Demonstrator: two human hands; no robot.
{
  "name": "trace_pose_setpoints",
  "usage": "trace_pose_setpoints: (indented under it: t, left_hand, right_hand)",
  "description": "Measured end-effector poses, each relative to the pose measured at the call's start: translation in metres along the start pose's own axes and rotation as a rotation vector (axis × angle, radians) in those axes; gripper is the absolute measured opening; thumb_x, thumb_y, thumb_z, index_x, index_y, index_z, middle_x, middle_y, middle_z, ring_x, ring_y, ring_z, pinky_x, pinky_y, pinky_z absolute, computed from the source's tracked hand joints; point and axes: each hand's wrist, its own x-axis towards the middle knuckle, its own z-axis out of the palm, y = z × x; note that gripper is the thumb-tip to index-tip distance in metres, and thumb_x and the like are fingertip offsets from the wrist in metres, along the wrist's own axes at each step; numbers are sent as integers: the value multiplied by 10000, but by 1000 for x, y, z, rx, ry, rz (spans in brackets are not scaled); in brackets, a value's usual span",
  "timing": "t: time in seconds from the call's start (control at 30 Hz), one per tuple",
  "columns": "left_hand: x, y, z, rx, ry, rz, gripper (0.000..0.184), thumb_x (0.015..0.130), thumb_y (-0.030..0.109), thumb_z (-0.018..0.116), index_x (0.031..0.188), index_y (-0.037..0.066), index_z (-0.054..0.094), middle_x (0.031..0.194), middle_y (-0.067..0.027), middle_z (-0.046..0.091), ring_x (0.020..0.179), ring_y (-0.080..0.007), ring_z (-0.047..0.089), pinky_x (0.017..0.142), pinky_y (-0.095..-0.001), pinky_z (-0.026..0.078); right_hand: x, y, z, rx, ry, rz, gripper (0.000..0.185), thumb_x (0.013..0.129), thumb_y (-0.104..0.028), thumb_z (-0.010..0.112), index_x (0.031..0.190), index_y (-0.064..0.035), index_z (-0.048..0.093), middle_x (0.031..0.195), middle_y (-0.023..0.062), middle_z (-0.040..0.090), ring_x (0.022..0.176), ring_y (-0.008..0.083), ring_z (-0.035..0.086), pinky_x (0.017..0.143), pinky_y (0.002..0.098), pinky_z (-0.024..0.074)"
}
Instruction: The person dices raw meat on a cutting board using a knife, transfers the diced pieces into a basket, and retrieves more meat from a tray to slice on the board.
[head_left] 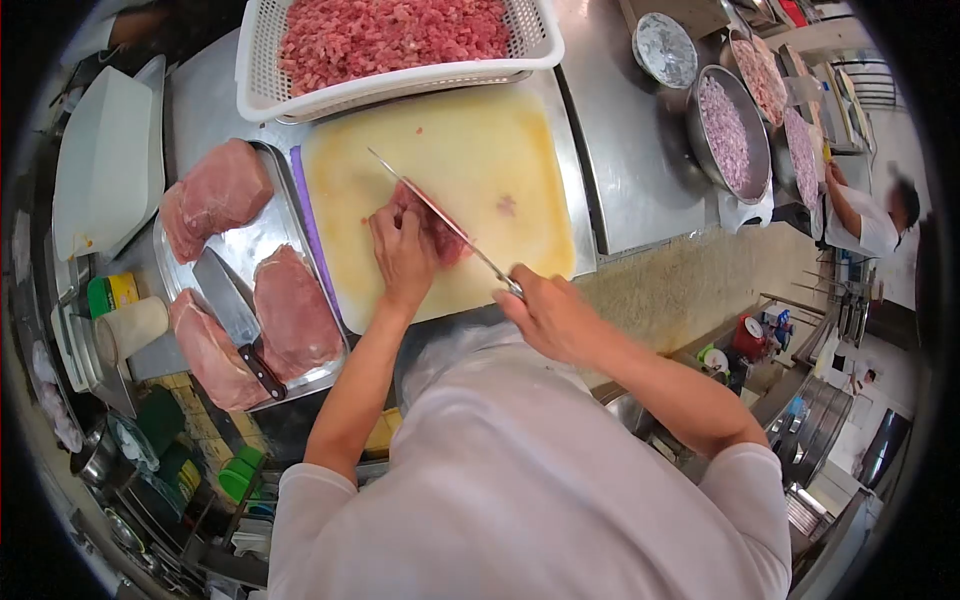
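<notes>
On the pale yellow cutting board [500,130] lies a small piece of red meat [447,241]. My left hand [402,245] presses on its left side with bent fingers. My right hand [550,312] grips the handle of a long knife [455,226], whose blade runs diagonally over the meat, tip toward the upper left. Left of the board, a metal tray [237,255] holds large pink meat slabs [292,305] and a second knife [228,300]. Above the board stands a white perforated basket [400,82] full of diced meat [395,40].
At the upper right, metal bowls [762,165] hold chopped pinkish pieces [724,135], near a foil-like round container [664,50]. A white tub [108,165] stands far left, above a green-and-yellow container [113,293]. Another person [870,220] is at the far right.
</notes>
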Motion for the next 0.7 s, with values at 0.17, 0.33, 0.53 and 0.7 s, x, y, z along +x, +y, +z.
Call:
trace_pose_setpoints:
  t: [0.17,0.33,0.53,0.7]
  left_hand:
    - [-6,1,0,-22,18,-13,183,951,25,611,1131,-4,622,1089,-227,530,1021,-432,535,898,-539,441]
    - [-6,-7,4,-45,81,54,220,950,27,629,1169,5,615,1098,-230,536,1026,-432,535,897,-529,454]
    - [-8,-8,6,-35,27,12,301,935,8,617,1235,-17,616,1131,-231,565,1040,-425,534,909,-527,461]
    - [-3,-5,3,-17,39,27,344,923,-1,609,1266,-26,614,1140,-222,572,1049,-422,541,914,-526,465]
  right_hand:
    - [63,27,43,-26,95,-74,296,1039,-253,619,1127,27,576,699,266,656,706,503,656,656,567,518]
    - [56,13,31,-90,130,-53,309,1047,-265,622,1110,35,577,681,260,652,683,497,653,645,571,510]
    - [-12,-17,-5,-32,-40,88,280,1043,-229,620,1105,40,573,691,279,653,683,505,653,634,578,493]
    - [67,-3,32,-2,104,-107,329,1048,-247,610,1129,70,570,696,280,650,691,512,648,642,568,503]
